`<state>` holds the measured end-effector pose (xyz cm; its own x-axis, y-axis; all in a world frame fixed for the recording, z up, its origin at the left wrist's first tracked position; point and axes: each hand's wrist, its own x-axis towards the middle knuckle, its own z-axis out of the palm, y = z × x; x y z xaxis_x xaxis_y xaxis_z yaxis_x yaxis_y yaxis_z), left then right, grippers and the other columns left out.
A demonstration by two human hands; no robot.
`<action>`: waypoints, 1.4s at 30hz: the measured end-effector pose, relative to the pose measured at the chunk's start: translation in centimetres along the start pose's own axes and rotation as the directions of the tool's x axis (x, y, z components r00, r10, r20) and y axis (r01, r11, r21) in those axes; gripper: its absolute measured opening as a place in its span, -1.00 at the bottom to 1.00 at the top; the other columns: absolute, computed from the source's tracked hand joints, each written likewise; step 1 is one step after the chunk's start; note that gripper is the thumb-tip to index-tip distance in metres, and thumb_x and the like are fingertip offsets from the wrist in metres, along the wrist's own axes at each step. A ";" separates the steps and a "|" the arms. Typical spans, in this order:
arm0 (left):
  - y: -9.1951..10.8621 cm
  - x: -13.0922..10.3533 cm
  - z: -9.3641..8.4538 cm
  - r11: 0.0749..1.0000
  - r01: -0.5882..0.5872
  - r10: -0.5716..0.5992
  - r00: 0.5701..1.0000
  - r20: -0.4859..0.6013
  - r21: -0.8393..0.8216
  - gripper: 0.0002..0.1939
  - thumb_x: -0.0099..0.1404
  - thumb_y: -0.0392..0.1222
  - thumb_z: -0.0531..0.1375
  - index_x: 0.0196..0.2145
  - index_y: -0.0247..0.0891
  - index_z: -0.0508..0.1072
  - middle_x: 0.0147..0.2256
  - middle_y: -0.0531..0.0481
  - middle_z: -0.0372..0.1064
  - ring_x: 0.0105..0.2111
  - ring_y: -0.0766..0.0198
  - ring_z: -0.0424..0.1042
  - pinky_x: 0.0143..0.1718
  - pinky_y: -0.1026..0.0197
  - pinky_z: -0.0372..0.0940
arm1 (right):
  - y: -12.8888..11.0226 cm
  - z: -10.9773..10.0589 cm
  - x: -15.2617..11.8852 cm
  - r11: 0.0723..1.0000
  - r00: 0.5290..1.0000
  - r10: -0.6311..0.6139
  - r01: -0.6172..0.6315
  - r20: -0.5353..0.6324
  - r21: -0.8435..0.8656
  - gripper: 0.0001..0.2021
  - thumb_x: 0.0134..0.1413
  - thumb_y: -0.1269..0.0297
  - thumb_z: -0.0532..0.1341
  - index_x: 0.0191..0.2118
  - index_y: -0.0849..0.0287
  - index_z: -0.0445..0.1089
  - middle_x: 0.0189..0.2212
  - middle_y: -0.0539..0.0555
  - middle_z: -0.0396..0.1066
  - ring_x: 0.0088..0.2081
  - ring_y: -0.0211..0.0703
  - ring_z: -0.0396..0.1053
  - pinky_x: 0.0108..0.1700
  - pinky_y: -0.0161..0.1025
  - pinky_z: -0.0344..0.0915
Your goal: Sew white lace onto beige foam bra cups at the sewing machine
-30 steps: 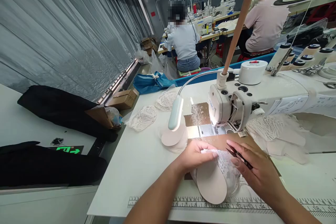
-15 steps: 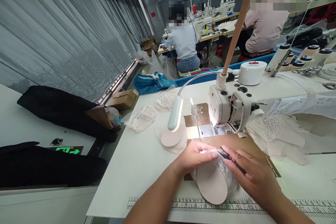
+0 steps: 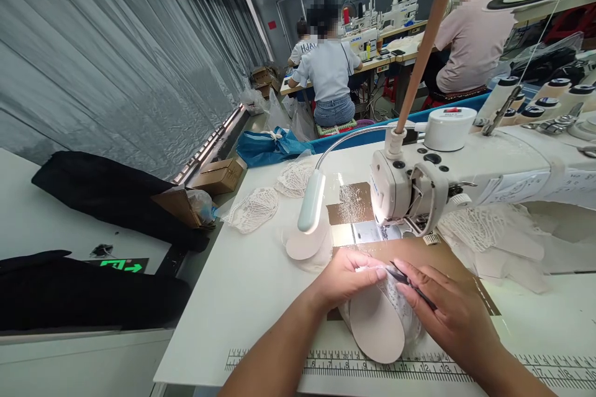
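Note:
My left hand (image 3: 350, 273) pinches the edge of a white lace piece (image 3: 388, 290) with a pale oval pad (image 3: 377, 325) hanging below it. In my right hand (image 3: 440, 298) is a small dark tool (image 3: 414, 285), its tip against the lace beside my left fingertips. Both hands are just in front of the sewing machine head (image 3: 388, 189), over the brown plate (image 3: 437, 257). Another pale pad (image 3: 305, 242) lies on the table left of the machine.
A small lamp (image 3: 311, 201) on a bent neck stands left of the machine head. Lace pieces (image 3: 255, 209) lie at the table's left edge, more lace (image 3: 484, 236) under the machine arm. A printed ruler (image 3: 344, 366) runs along the front. People sit at machines beyond.
My hands have barely moved; the dark tool's tip has shifted slightly at the lace. Behind, the seated people have changed posture, and another person shows at the back.

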<state>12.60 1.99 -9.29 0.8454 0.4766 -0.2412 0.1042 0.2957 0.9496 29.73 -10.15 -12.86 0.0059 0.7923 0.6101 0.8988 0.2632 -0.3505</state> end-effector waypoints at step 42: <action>-1.5 0.5 0.3 0.983 0.035 -0.022 0.997 -0.074 0.179 -0.63 0.12 0.03 0.33 -0.35 -0.40 0.55 -0.36 -0.11 0.48 -0.37 0.25 0.40 -0.31 0.26 0.26 | -0.6 -0.5 0.7 0.969 0.979 0.180 -0.192 0.091 0.153 -0.85 0.23 0.19 0.12 -0.17 0.10 0.35 -0.38 0.02 0.56 -0.42 -0.17 0.51 -0.46 -0.33 0.40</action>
<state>13.02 1.58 -10.82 0.8019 0.5297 -0.2764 0.2257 0.1597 0.9610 29.40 -9.98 -11.89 0.1274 0.8737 0.4695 0.8031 0.1869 -0.5658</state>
